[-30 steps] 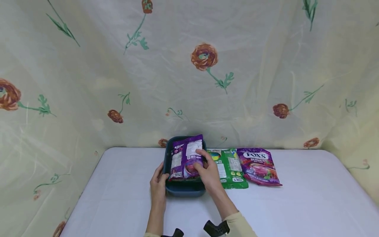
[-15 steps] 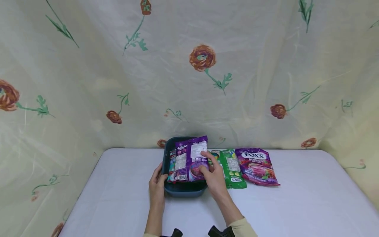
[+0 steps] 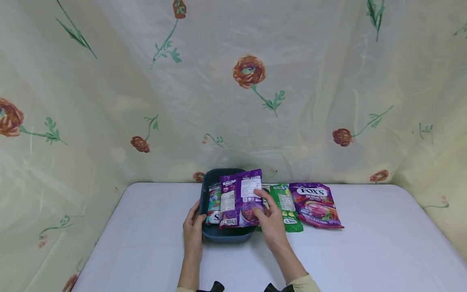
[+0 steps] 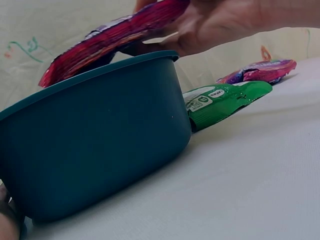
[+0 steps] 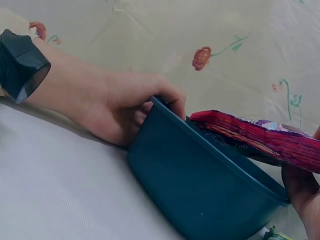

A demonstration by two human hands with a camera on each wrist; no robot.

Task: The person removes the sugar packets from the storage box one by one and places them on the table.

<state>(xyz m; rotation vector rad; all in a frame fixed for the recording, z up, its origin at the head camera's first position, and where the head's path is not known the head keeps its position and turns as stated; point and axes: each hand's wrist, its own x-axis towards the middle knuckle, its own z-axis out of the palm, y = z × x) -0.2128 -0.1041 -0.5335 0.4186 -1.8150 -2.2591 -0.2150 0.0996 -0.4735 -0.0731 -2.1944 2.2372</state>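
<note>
A purple candy bag, back side up, is gripped at its right edge by my right hand. It lies tilted over the right part of a dark teal plastic tub; in the left wrist view the bag shows above the tub's rim. My left hand holds the tub's left wall, and the right wrist view shows its thumb hooked over the rim. Inside the tub is a blue-green candy bag, partly covered by the purple one.
Right of the tub a green candy bag lies on the white-covered table. Beside it is a purple Fox's Berries bag. A flower-patterned curtain hangs behind the table.
My right hand has moved the purple bag to the right across the tub, uncovering the blue-green bag inside. My left hand stays on the tub's side.
</note>
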